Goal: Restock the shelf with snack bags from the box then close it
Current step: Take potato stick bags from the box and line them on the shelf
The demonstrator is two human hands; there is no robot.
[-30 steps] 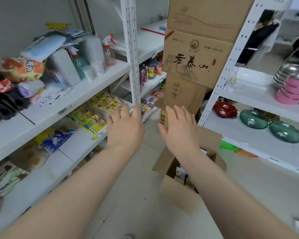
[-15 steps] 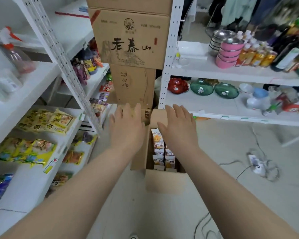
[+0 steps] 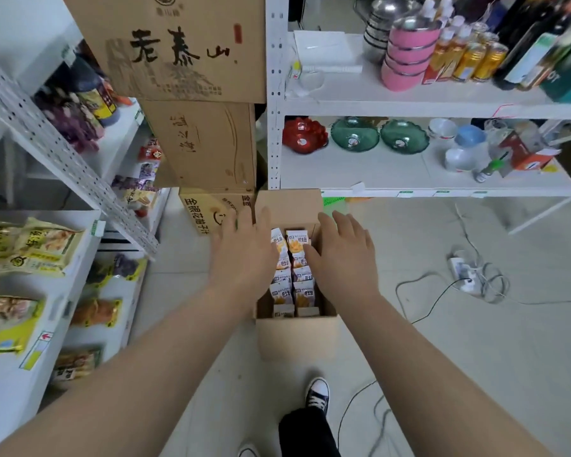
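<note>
An open cardboard box (image 3: pixel 297 338) stands on the floor with its flaps up. Inside stand two rows of several small white-and-orange snack bags (image 3: pixel 294 268). My left hand (image 3: pixel 244 258) hovers over the box's left side, fingers straight and holding nothing. My right hand (image 3: pixel 343 258) is over the box's right side, fingers straight and spread, also holding nothing. The white shelf (image 3: pixel 80 245) on my left carries yellow snack bags (image 3: pixel 30 245).
Stacked cardboard cartons (image 3: pixel 198 133) rise just behind the box. A white shelf (image 3: pixel 409 183) at the right holds glass bowls, pink containers and bottles. A power strip (image 3: pixel 462 272) with loose cables lies on the floor to the right. My shoe (image 3: pixel 317 392) is near the box.
My view has swung right and down, from the left shelf to the box on the floor. Both hands have come over the open box, still holding nothing.
</note>
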